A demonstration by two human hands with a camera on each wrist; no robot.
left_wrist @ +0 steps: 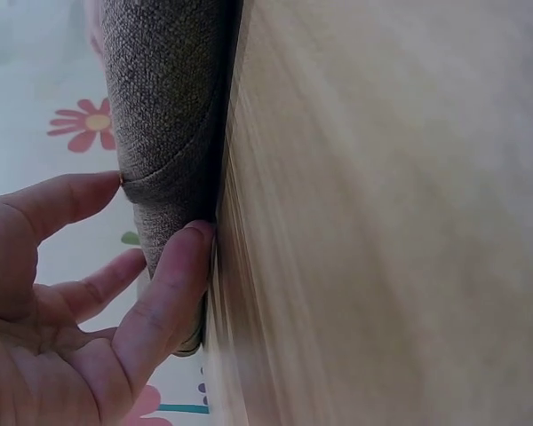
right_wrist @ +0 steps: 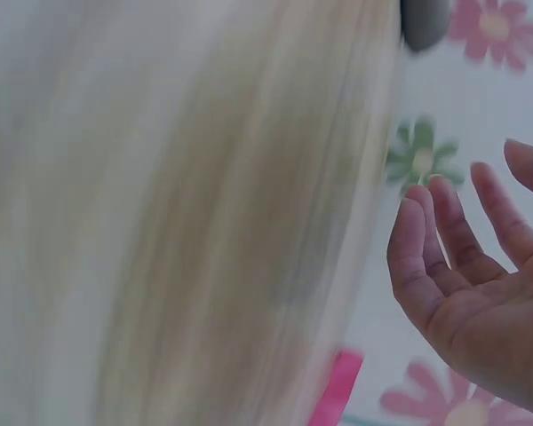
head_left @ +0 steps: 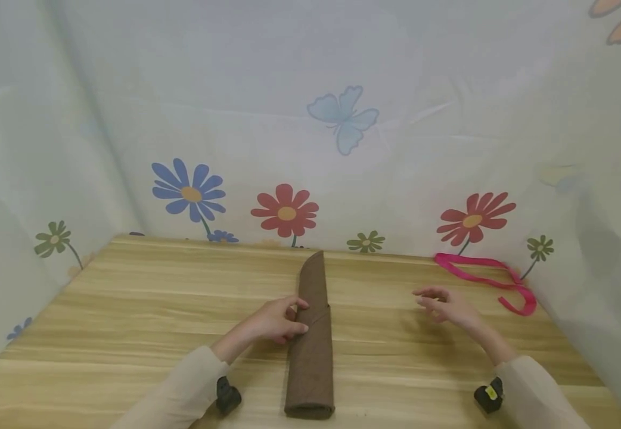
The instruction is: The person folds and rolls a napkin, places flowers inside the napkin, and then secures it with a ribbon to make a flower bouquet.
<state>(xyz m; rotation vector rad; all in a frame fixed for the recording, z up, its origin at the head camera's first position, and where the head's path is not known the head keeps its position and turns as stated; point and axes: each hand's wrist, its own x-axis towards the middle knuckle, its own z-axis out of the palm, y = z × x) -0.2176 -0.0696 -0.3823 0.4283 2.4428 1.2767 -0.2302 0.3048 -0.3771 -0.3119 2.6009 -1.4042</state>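
A brown cloth (head_left: 313, 357), rolled into a long tube that tapers to a point at its far end, lies lengthwise on the wooden table. My left hand (head_left: 273, 320) touches its left side with spread fingers. In the left wrist view, the thumb tip meets the grey-looking roll (left_wrist: 164, 98) at a fold edge, and a fingertip (left_wrist: 191, 240) sits low on its side, by the tabletop. To the right, my right hand (head_left: 447, 307) hovers over the table with loosely bent fingers and nothing in them. The right wrist view shows this hand (right_wrist: 480, 293) against the backdrop.
A bright pink ribbon (head_left: 474, 277) lies loosely looped at the table's back right edge. The wooden table (head_left: 144, 310) has a printed flower curtain (head_left: 235, 137) behind it and at both sides. Black wrist cameras (head_left: 227, 396) hang below both sleeves.
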